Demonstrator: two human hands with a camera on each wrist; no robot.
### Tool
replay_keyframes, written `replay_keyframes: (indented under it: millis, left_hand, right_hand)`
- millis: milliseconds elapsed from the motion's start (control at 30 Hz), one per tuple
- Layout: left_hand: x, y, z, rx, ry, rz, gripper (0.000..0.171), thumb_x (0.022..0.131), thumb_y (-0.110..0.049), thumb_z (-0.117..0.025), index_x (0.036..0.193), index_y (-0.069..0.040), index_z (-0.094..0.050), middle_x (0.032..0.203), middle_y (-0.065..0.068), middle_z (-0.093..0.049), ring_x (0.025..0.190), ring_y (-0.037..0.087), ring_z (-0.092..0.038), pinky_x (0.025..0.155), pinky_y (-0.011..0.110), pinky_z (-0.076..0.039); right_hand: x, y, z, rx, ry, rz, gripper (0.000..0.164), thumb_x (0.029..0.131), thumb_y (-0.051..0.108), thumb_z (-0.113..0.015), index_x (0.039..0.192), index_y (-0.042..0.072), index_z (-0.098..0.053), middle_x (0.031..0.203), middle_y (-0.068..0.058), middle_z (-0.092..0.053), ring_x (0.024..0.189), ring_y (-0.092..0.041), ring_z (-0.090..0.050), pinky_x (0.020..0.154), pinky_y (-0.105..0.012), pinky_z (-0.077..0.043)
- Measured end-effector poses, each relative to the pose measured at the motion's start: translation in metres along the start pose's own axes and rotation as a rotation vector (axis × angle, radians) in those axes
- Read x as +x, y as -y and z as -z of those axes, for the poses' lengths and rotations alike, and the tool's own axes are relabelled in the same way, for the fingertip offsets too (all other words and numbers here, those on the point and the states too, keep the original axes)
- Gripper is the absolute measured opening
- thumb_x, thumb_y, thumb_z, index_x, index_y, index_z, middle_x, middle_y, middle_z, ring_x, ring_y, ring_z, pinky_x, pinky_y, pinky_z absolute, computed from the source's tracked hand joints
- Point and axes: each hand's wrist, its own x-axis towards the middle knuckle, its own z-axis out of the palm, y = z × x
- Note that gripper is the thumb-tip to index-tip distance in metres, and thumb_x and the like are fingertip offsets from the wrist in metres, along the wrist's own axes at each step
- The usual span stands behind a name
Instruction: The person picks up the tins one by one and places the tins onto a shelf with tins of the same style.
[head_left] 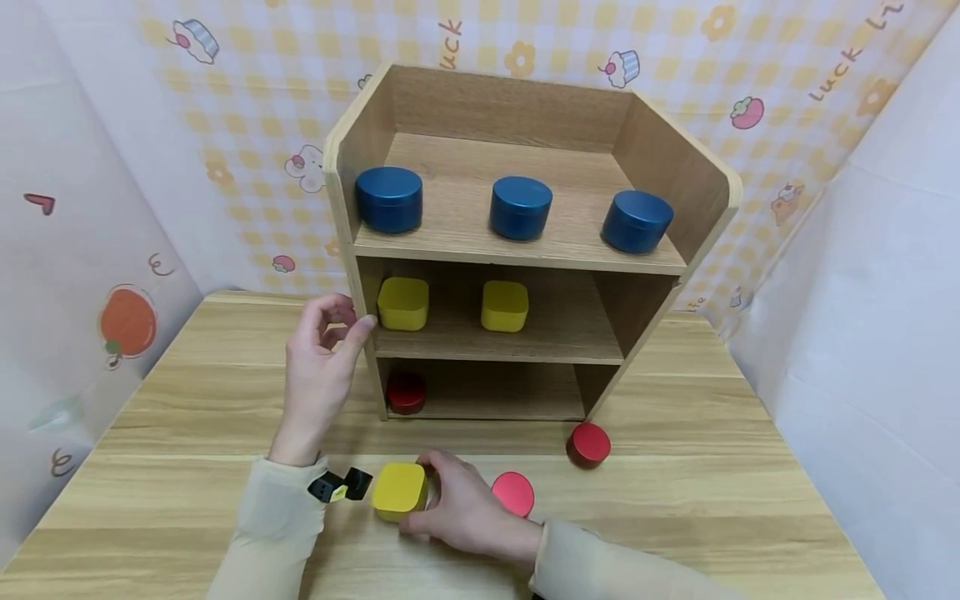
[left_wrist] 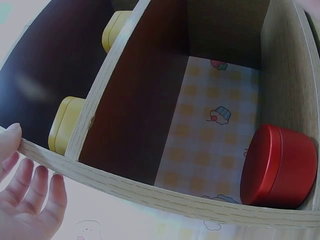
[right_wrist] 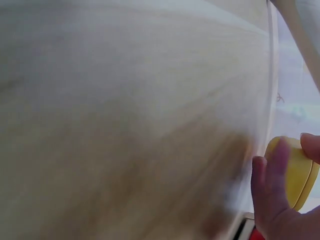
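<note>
My right hand (head_left: 468, 508) holds a rounded-square yellow tin (head_left: 400, 490) over the front of the table, thumb and fingers around its sides. The same yellow tin (right_wrist: 297, 175) shows at the right edge of the right wrist view. With bent fingers, my left hand (head_left: 322, 362) holds the left side panel of a small wooden shelf (head_left: 498, 357), thumb at its front edge. Two yellow tins (head_left: 403, 304) stand on the middle level. A round red tin (left_wrist: 280, 167) stands at the left of the bottom level.
Three round blue tins (head_left: 520, 207) stand along the top level. Two more red items lie on the table: a red tin (head_left: 588, 444) by the shelf's right front corner, and a red round tin (head_left: 513, 493) behind my right hand. Patterned cloth (head_left: 262, 150) hangs behind.
</note>
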Motion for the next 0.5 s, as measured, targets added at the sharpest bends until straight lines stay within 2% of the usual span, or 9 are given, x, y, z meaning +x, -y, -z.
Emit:
replay_keyframes:
  millis: [100,200,300,500]
  left_hand:
    - [0.0,0.0,0.0,-0.005,0.001,-0.001,0.025,0.092,-0.005,-0.067,0.111,0.005,-0.054,0.095,0.003,-0.054,0.092,0.018,-0.053,0.082,0.025,-0.045]
    - [0.0,0.0,-0.001,-0.006,-0.003,-0.001,0.026,0.092,-0.005,-0.068,0.111,0.005,-0.054,0.095,0.003,-0.054,0.092,0.018,-0.053,0.082,0.025,-0.045]
    - [0.0,0.001,0.0,-0.014,-0.01,-0.001,0.026,0.092,-0.005,-0.068,0.111,0.005,-0.054,0.095,0.003,-0.054,0.092,0.017,-0.053,0.081,0.025,-0.045]
    - [0.0,0.002,0.0,-0.015,-0.007,-0.012,0.026,0.091,-0.004,-0.068,0.111,0.006,-0.054,0.095,0.003,-0.054,0.092,0.017,-0.053,0.08,0.025,-0.045]
  right_hand:
    - [-0.009,0.001,0.009,0.021,-0.005,0.012,0.065,0.07,0.036,-0.087,0.125,0.015,-0.057,0.108,0.012,-0.057,0.093,-0.012,-0.052,0.084,-0.031,-0.047]
    - [-0.019,0.003,0.02,0.087,0.001,0.045,0.064,0.072,0.029,-0.087,0.126,0.012,-0.056,0.097,0.011,-0.056,0.075,-0.01,-0.055,0.067,-0.024,-0.049]
    - [-0.027,0.004,0.03,0.103,-0.002,0.071,0.063,0.073,0.024,-0.087,0.126,0.012,-0.056,0.087,0.007,-0.057,0.065,-0.007,-0.057,0.056,-0.023,-0.048]
    - [-0.042,0.002,0.052,0.109,-0.024,0.124,0.062,0.073,0.02,-0.086,0.126,0.01,-0.055,0.079,0.005,-0.061,0.061,-0.007,-0.059,0.054,-0.024,-0.05]
